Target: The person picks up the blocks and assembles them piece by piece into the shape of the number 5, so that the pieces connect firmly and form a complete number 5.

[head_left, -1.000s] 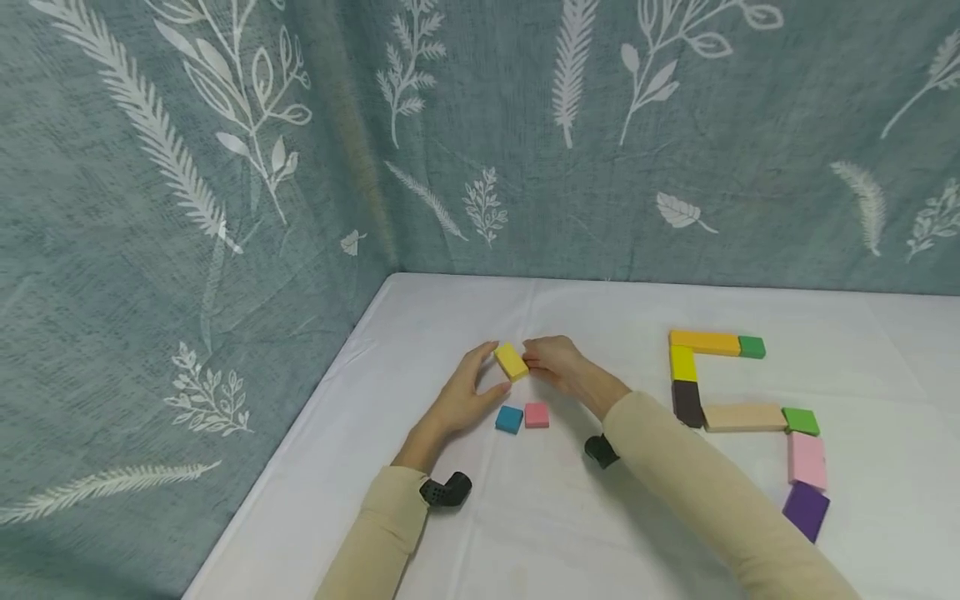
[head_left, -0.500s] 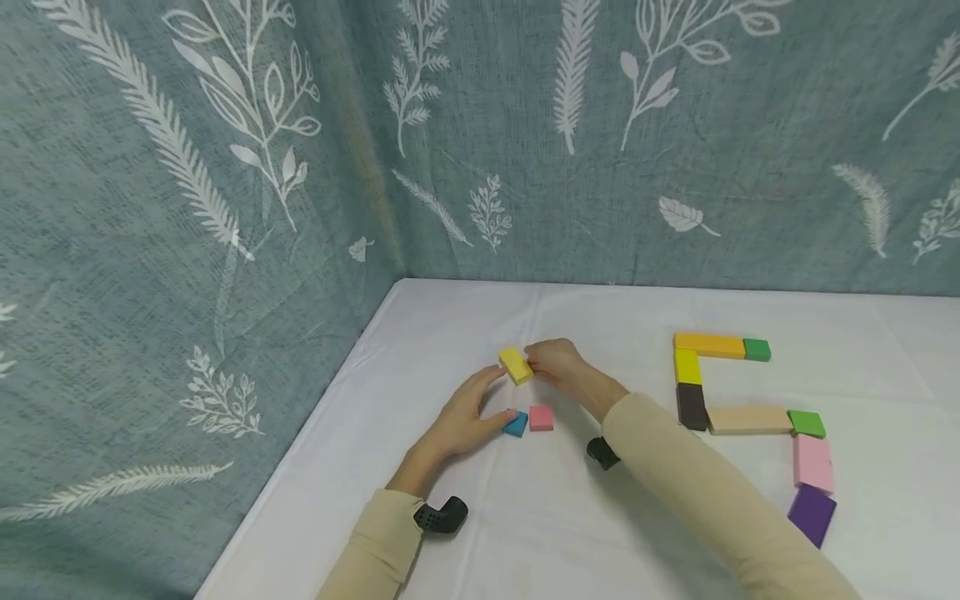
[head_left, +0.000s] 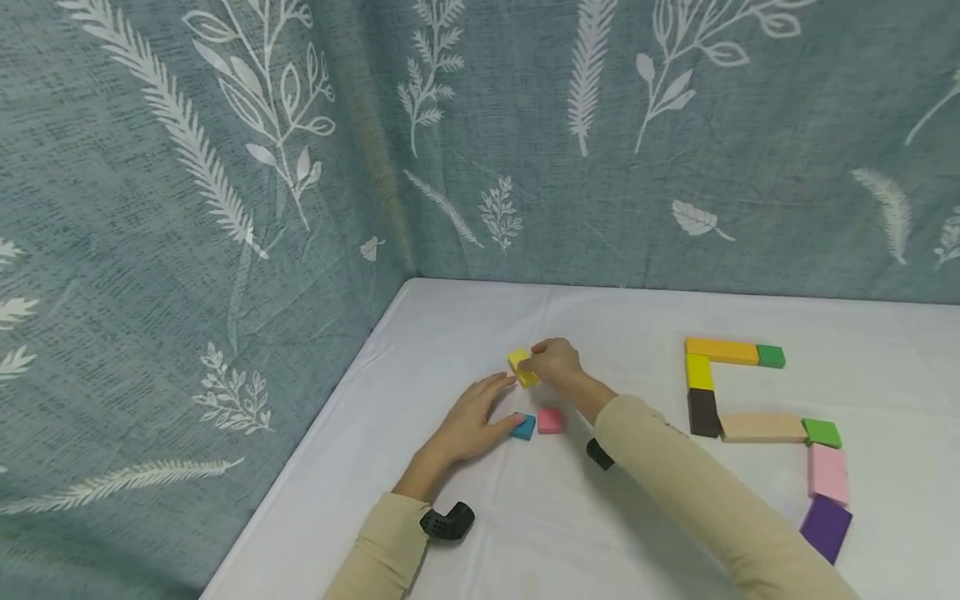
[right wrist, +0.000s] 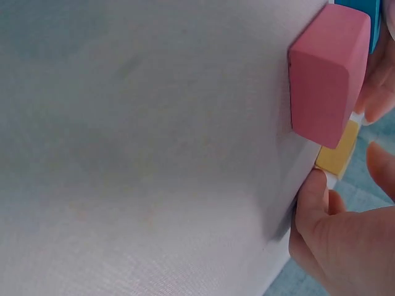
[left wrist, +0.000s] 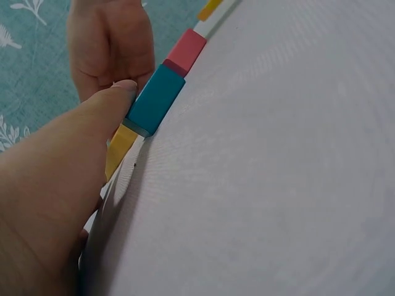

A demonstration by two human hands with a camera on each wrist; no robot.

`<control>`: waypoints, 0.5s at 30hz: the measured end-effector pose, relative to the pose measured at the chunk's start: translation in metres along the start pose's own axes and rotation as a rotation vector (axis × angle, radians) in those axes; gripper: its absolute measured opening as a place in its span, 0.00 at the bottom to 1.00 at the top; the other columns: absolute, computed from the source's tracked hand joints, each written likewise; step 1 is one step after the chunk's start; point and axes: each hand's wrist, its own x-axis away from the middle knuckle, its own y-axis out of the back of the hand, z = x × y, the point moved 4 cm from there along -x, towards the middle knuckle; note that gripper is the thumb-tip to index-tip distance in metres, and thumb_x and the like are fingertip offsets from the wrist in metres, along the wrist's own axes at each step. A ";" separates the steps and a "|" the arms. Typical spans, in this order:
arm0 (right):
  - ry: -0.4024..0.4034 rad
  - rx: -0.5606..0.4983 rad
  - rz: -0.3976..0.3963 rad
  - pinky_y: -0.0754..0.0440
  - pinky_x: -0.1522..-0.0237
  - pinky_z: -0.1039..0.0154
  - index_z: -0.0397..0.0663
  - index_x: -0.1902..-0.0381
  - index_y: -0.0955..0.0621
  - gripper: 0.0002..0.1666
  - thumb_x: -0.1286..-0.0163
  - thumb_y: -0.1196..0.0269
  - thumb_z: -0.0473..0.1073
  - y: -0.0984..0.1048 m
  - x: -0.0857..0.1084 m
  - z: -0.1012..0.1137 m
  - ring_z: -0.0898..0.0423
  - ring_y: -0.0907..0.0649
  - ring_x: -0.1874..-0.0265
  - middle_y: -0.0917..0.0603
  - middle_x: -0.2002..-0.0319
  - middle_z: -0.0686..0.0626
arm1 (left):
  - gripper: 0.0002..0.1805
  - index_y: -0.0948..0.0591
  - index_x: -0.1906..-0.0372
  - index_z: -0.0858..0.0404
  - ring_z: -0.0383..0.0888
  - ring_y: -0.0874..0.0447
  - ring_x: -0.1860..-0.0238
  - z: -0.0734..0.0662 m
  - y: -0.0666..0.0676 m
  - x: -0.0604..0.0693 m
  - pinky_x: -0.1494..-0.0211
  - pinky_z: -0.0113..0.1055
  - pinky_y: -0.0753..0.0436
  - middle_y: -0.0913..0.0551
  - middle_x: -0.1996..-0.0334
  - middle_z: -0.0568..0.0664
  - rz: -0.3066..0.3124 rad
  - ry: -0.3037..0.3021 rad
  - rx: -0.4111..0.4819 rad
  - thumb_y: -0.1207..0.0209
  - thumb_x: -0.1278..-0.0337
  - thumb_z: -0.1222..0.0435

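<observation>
A yellow block lies on the white table between my hands. My right hand has its thumb on the block; in the right wrist view a visible gap separates a raised fingertip from the yellow block. My left hand is spread, its fingertips just left of the yellow block. Its thumb touches the blue block, also seen as a blue block in the left wrist view. Close beside the blue one sits a pink-red block, large as a pink-red block in the right wrist view.
To the right, several blocks form a bent line, from an orange block and a dark block through a tan plank to a purple block. A patterned curtain borders the table.
My left fingers have drawn back from the yellow block, and that thumb has come down onto the blue block. My right thumb has moved over the yellow block, which has turned slightly.
</observation>
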 end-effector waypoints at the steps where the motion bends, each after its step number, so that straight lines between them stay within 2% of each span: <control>1: 0.005 0.014 -0.008 0.24 0.44 0.56 0.37 0.42 0.25 0.27 0.36 0.35 0.43 0.000 0.001 0.001 0.47 0.24 0.45 0.24 0.42 0.40 | 0.34 0.34 0.32 0.63 0.54 0.43 0.31 0.000 0.000 0.000 0.28 0.51 0.47 0.36 0.32 0.58 -0.001 0.001 -0.008 0.42 0.38 0.51; 5: 0.024 0.057 -0.030 0.23 0.46 0.57 0.37 0.43 0.24 0.27 0.37 0.34 0.44 -0.002 0.000 0.002 0.47 0.23 0.46 0.23 0.43 0.40 | 0.33 0.33 0.32 0.64 0.53 0.43 0.30 -0.001 0.001 0.000 0.27 0.52 0.54 0.36 0.32 0.59 0.001 0.003 -0.035 0.43 0.37 0.51; 15: 0.090 0.103 -0.047 0.22 0.46 0.58 0.32 0.45 0.25 0.28 0.41 0.32 0.39 -0.010 0.000 0.002 0.45 0.23 0.47 0.22 0.47 0.38 | 0.33 0.32 0.33 0.64 0.54 0.43 0.30 -0.002 0.002 0.001 0.28 0.53 0.54 0.36 0.32 0.60 0.015 -0.006 -0.048 0.44 0.36 0.50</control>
